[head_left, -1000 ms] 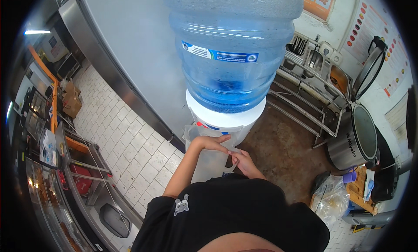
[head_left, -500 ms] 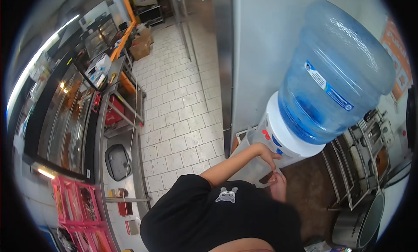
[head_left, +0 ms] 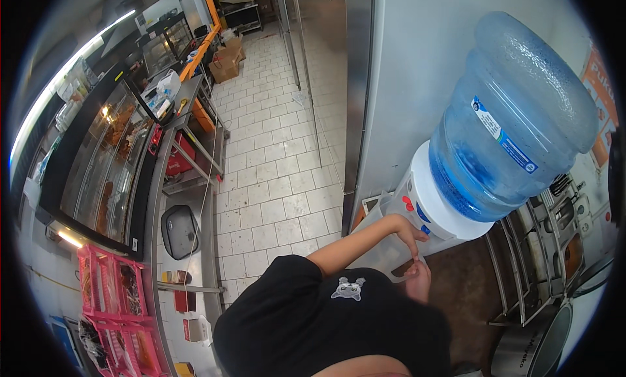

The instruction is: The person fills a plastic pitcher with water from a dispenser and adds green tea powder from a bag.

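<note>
While my right grip point(head_left: 418, 280) clasps the jug point(head_left: 376, 256), my left grip point(head_left: 407, 233), hold unclear, seemingly works the tap point(head_left: 426, 230), calling next for steadiness.

The shirt point(head_left: 326, 328) is black and short-sleeved, filling the lower middle of the frame. It looks matte and plain, apart from an emblem point(head_left: 348, 289) near the cloth's upper border: a small animal head in grey and white, with two upright ears and dark details. The left sleeve point(head_left: 277, 289) is loose and wide, ending in a simple black hem. Below it the left forearm point(head_left: 355, 245) is bare, as are the left hand point(head_left: 411, 235) and right hand point(head_left: 418, 280). At the bottom edge the cloth stops along a rounded curve.
</note>
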Tool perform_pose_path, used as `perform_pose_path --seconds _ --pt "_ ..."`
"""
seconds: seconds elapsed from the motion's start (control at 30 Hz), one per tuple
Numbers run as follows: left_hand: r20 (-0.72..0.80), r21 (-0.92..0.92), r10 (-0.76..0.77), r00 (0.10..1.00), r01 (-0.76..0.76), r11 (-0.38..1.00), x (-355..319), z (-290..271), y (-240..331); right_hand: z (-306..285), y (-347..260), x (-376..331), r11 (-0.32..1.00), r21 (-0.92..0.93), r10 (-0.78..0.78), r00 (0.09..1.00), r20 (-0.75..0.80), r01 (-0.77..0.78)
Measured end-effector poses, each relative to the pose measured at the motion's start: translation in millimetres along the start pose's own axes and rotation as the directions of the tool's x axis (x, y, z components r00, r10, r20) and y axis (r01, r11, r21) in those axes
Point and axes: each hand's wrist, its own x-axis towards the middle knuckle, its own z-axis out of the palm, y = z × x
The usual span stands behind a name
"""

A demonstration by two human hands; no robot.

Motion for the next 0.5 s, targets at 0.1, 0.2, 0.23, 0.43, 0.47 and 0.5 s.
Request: perform_pose_path --seconds 0.1,0.2,0.23,0.43,0.47,0.5 --pt "0.006 0.002 -0.02 1.0 0.02 1.0 -1.0 0.2 0.8 -0.3 1.1 0.4 1.0 -0.02 0.0 1.0 0.018 0.0" --pt "0.023 0.005 -0.023 0.999 0.023 1.0 -1.2 -0.6 2.2 -0.7 0.8 -0.2 1.0 -0.013 0.001 1.0 0.015 -0.001" --pt "0.026 0.001 -0.021 0.999 0.021 1.0 -1.9 -0.6 3.1 -0.7 0.4 -0.4 1.0 -0.016 0.004 1.0 0.014 -0.004" --pt "0.009 0.007 -0.016 1.0 0.016 1.0 1.6 1.9 -1.7 2.3 -2.2 -3.4 0.999 -0.031 0.014 0.999 0.035 -0.013" --pt "0.008 0.007 -0.013 1.0 0.013 1.0 2.6 2.2 -2.2 1.5 -2.7 -3.8 0.999 -0.031 0.018 0.999 0.033 -0.017" --pt "0.011 0.013 -0.013 1.0 0.013 1.0 4.0 2.4 -3.0 0.1 -2.3 -3.7 0.999 -0.031 0.022 0.999 0.033 -0.021"
